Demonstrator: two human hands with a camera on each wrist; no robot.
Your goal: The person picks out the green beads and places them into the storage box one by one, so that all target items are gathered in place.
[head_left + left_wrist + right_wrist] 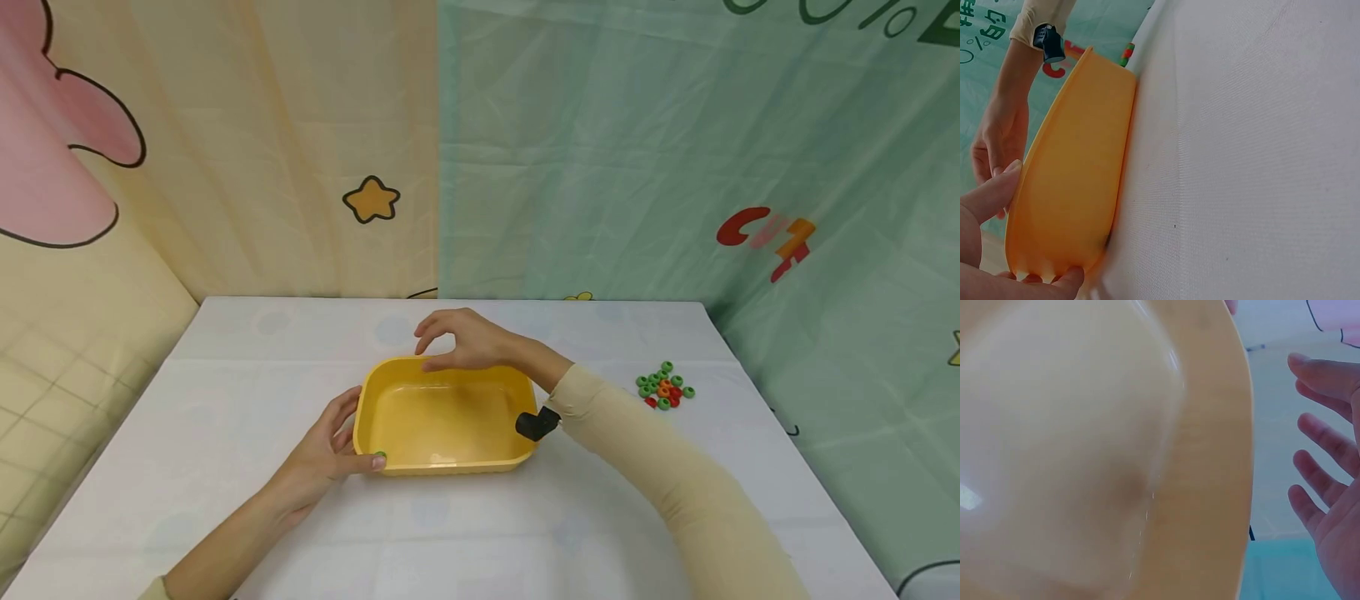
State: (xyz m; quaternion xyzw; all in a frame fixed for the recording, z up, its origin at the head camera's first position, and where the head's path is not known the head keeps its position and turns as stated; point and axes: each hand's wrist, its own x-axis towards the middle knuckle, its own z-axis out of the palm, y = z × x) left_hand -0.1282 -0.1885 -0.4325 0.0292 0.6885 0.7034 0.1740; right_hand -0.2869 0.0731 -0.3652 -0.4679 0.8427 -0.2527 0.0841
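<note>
A yellow plastic basin (442,425) stands on the white-covered table; its inside is bare apart from a small green bit (380,454) at the near left corner. My left hand (337,437) grips that corner, thumb over the rim and fingers against the outer side, as the left wrist view also shows on the basin wall (1075,162). Above the far rim hovers my right hand (472,337), thumb and fingers spread apart with nothing between them. In the right wrist view, the right hand (1335,456) appears apart from the basin rim (1249,425).
Right of the basin, a loose cluster of green, red and orange beads (663,387) lies on the table (585,517). A black wrist camera (537,424) overlaps the basin's right side. Printed curtains (637,150) hang behind the table.
</note>
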